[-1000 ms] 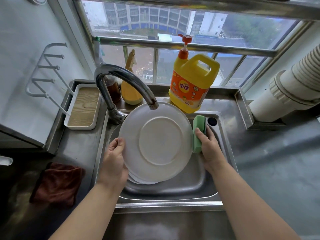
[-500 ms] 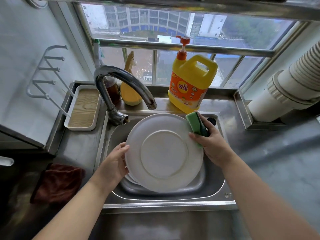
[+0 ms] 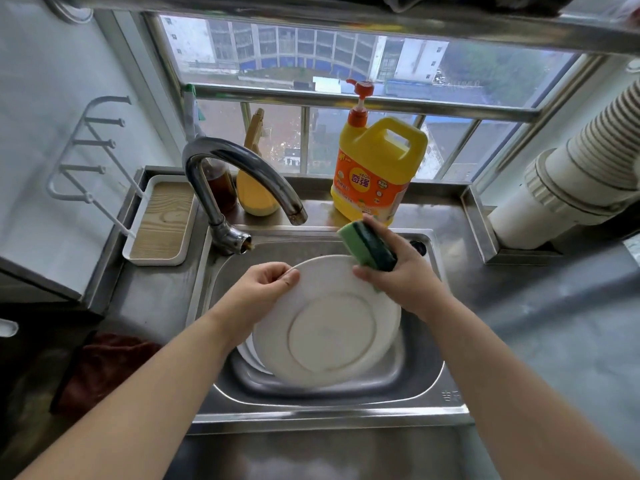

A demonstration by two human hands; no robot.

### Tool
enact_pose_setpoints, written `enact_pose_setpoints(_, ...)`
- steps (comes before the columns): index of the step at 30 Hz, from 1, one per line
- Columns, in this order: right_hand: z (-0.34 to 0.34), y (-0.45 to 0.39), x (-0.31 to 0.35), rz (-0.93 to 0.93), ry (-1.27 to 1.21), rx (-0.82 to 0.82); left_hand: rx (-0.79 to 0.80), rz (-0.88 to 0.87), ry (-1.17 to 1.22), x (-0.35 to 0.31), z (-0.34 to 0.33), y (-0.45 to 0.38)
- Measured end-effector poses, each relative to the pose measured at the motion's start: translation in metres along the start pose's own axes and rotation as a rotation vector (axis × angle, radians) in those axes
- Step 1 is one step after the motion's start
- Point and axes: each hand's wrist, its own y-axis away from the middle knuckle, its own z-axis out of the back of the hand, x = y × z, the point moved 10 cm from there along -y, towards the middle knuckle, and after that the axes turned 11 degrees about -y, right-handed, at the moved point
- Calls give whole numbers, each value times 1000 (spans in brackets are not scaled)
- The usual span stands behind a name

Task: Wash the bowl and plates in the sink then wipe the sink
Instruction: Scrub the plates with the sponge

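A white plate lies tilted in the steel sink, underside up, its foot ring showing. My left hand pinches its upper left rim. My right hand grips a green sponge with a dark scouring face, held over the plate's upper right rim. Under the plate, the white edge of another dish peeks out at the left; the rest of it is hidden.
The curved tap arches over the sink's back left. A yellow detergent jug, a yellow spray bottle and a dark bottle stand on the sill. A white tray sits left; a dark red cloth lies on the counter.
The plate has dropped lower and flatter into the sink. My left hand moved from its left edge to its upper rim. My right hand turned the sponge and brought it over the plate's rim.
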Motion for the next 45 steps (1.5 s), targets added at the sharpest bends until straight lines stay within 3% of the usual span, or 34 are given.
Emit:
enact_pose_setpoints(3, 15, 4, -14, 34, 197, -250, -239, 60, 172, 12, 9, 8)
enact_pose_setpoints(6, 1, 12, -19, 33, 264, -357, -373, 65, 170, 13, 4, 14)
enact_pose_setpoints(8, -24, 19, -9, 62, 279, -354, -438, 68, 105, 11, 1, 18)
enact_pose_setpoints(13, -83, 35, 18, 331, 453, -282, -555, 41, 47, 9, 5, 33)
enact_pose_setpoints(16, -57, 9, 5, 212, 453, -284, -616, 55, 42, 9, 11, 44)
enact_pose_setpoints(18, -31, -10, -22, -23, 376, -279, -614, 46, 39, 7, 11, 46)
enact_pose_setpoints(20, -23, -13, -29, -117, 309, -317, -598, 45, 12, 5, 10, 44)
enact_pose_setpoints(28, -79, 12, 4, 146, 336, -217, -573, 54, 11, 7, 11, 41)
enact_pose_setpoints(34, -27, -12, -42, -169, 246, -327, -554, 30, -28, -2, 11, 48)
enact_pose_setpoints(41, -96, 28, 16, 174, 264, -199, -589, 24, -37, 3, 17, 45)
enact_pose_setpoints(45, -71, 10, 5, 139, 330, -217, -576, 48, 67, 4, 18, 50)
